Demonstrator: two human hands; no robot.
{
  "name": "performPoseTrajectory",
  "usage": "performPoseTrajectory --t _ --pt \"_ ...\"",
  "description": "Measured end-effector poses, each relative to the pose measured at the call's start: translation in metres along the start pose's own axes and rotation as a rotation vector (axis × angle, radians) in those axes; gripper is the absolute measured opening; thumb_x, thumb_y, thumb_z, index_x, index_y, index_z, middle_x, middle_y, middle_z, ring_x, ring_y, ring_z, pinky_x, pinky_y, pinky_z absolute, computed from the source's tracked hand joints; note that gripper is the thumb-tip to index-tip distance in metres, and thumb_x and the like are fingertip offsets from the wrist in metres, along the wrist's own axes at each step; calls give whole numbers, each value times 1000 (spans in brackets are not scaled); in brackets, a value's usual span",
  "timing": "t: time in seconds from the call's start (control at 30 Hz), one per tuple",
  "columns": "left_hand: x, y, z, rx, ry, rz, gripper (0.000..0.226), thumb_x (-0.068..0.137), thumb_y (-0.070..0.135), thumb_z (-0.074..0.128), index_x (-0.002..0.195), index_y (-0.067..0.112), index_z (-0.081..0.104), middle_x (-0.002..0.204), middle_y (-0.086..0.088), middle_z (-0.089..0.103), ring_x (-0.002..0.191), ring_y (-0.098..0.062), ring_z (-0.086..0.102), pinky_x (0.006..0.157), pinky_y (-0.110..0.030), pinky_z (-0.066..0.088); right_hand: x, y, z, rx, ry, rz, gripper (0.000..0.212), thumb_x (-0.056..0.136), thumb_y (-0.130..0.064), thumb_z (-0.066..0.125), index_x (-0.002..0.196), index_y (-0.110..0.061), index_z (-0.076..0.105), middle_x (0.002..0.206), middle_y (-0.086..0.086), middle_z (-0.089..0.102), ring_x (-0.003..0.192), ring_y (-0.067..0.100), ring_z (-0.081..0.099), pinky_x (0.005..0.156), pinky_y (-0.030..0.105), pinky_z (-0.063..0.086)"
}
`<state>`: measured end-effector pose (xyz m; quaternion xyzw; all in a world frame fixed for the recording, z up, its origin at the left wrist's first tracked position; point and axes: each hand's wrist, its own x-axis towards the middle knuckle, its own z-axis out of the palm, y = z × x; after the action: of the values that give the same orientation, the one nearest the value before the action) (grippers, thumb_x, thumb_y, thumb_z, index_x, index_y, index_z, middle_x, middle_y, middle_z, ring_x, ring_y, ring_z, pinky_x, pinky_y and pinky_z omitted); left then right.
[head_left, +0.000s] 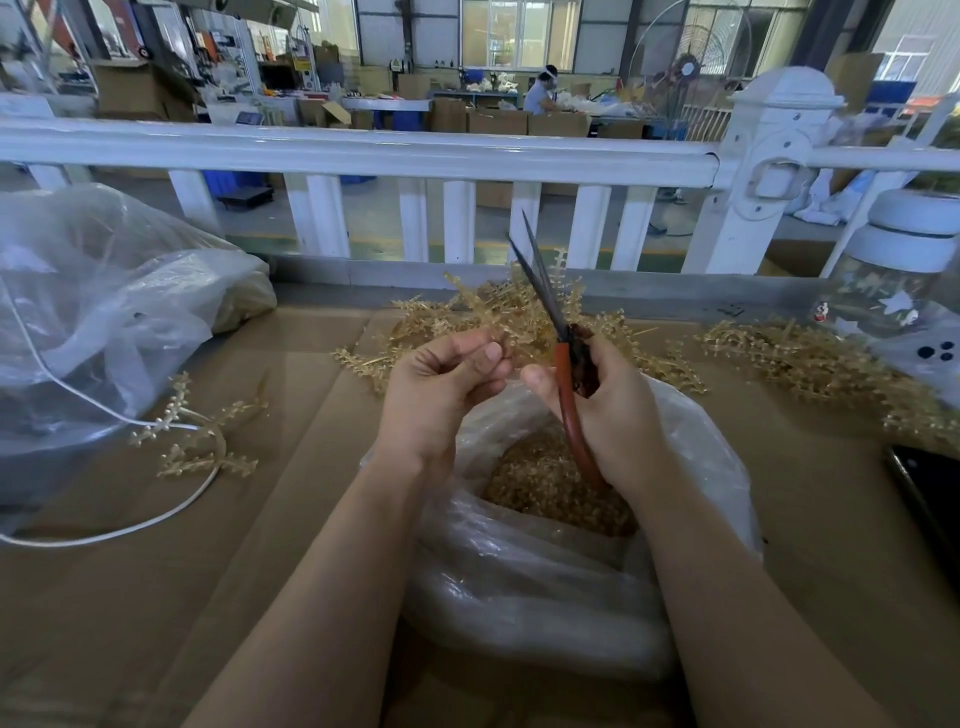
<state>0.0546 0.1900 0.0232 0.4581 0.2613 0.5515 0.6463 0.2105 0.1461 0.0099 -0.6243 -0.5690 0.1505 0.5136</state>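
Gripping red-handled scissors (560, 343) in the head view, the right hand (613, 415) has its fingers curled round the handles. The blades are slightly apart, tips pointing up and far. The left hand (441, 387) pinches a gold plastic sprig (506, 312) just left of the blades; blade contact is unclear. Both hands are over a clear bag (545, 582) of gold cuttings (545, 483) on the cardboard tabletop (311, 519). Loose sprigs (202, 436) lie at left.

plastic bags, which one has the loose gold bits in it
The near bag below the left hand and right hand: its open mouth shows gold bits. The big bag at far left is crumpled, with no such bits visible.
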Motion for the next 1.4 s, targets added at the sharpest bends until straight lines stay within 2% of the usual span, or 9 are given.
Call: performPoseTrajectory --t 0.13,0.23,0.3,0.43,0.6,0.73,1.0,1.23,1.4 --pt "1 1 -2 -33 17 43 18 73 10 69 91 6 69 70 2 71 66 -6 66 69 -19 56 -4 3 -2 -272 -54 -113 68 66 -92 51 97 -31 55 88 -18 62 82 -1 58 65 19 43" --pt "1 2 -3 -16 8 85 2 84 2 63 83 3 65 67 2 67 64 -6 63 68 -18 55 -4 2 -1 -360 -55 -158 72 68 -88 50 103 -25 57 95 -15 63 87 6 60 71 24 50" --pt "1 3 -3 -5 7 99 10 89 -2 59 82 3 64 66 2 66 64 -7 62 68 -18 54 -4 2 0 -381 -38 -167 71 70 -85 52 103 -23 57 95 -11 64 88 9 61 73 29 54" --pt "0 4 -1 9 17 120 17 91 -5 56 79 4 65 65 2 66 63 -7 62 68 -18 55 -4 1 1 -425 -5 -188 71 69 -87 52 100 -23 58 94 -12 65 86 9 61 71 28 54" --pt "0 4 0 -9 36 127 26 89 -3 60 71 11 71 66 1 67 62 -7 63 67 -18 55 -4 -1 1 -462 25 -193 79 63 -93 41 96 -24 61 86 -16 65 76 5 57 60 15 44" --pt "0 4 -1 -52 38 116 8 79 7 66 76 12 72 68 2 69 63 -7 64 67 -18 55 -4 0 2 -490 28 -203 80 65 -93 40 94 -23 63 82 -15 67 72 6 61 62 23 53" --pt "2 2 -2 -45 49 105 8 86 2 63 86 8 68 69 3 71 64 -5 65 67 -18 55 -5 1 1 -470 26 -193 77 65 -93 46 89 -22 65 77 -12 67 69 7 63 63 29 57" --pt "1 2 -3 9 74 122 6 86 1 64 90 4 67 71 1 70 65 -7 64 70 -19 55 -6 0 2 -483 40 -183 76 63 -94 43 87 -24 64 76 -15 66 67 5 60 59 23 52" --pt "0 3 -3 132 71 175 9 90 -4 62 88 3 67 69 2 69 65 -8 64 69 -21 55 -7 -4 1 -497 81 -215 72 65 -93 40 85 -26 60 73 -20 57 62 1 51 53 14 37"
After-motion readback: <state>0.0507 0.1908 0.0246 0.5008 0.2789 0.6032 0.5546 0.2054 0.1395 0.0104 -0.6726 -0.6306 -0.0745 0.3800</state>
